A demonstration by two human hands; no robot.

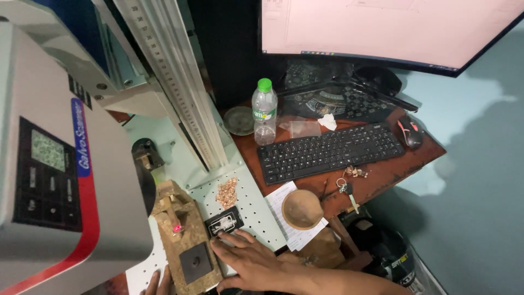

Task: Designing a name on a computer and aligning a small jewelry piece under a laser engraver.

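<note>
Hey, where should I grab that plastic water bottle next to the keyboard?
Grip the water bottle around its clear middle, below the green cap, coming from the front. It stands upright at the keyboard's back left corner, and its round sides suit a wrap grasp.

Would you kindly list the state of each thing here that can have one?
Monitor: switched on, bright.
Plastic bottle: upright, green cap on.
Wooden bowl: upright, looks empty.
Right hand: flat, fingertips on small black plate.
Left hand: fingertips only, at wooden jig.
Keys: lying loose on desk.
</note>
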